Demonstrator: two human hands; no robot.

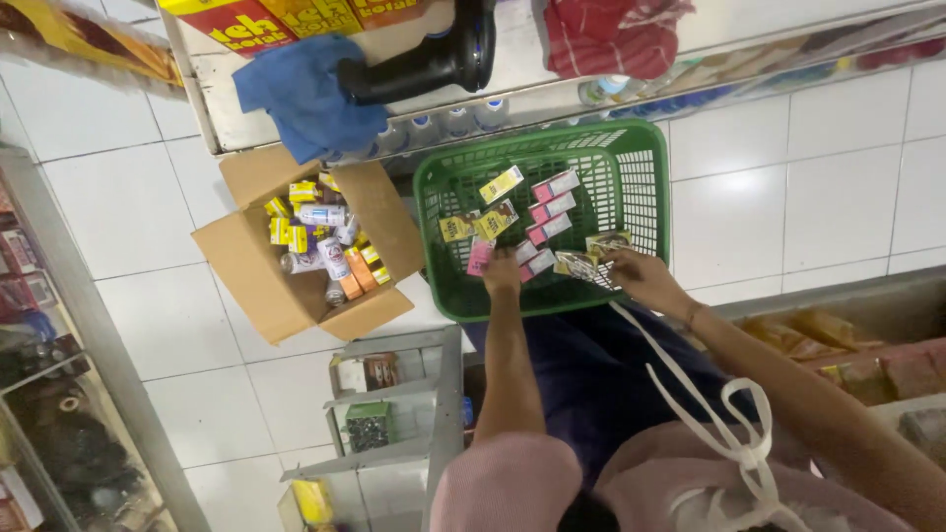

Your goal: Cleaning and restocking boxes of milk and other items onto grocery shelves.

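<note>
A green plastic basket [645, 167] stands on the white tiled floor and holds several small packets. My left hand [501, 268] reaches into its near edge and closes on a small pink box [480, 256]. My right hand [636, 273] is at the near right of the basket and pinches a clear sachet with dark and yellow print [581, 264]. Yellow packets [501, 184] and pink-and-white boxes [554, 205] lie loose further inside the basket.
An open cardboard box [258, 276] full of small bottles and packets sits left of the basket. A metal counter [512, 59] with a blue cloth [310, 94] and a black device is beyond. Glass display shelves [394, 414] stand at lower left, snack packets [838, 350] at right.
</note>
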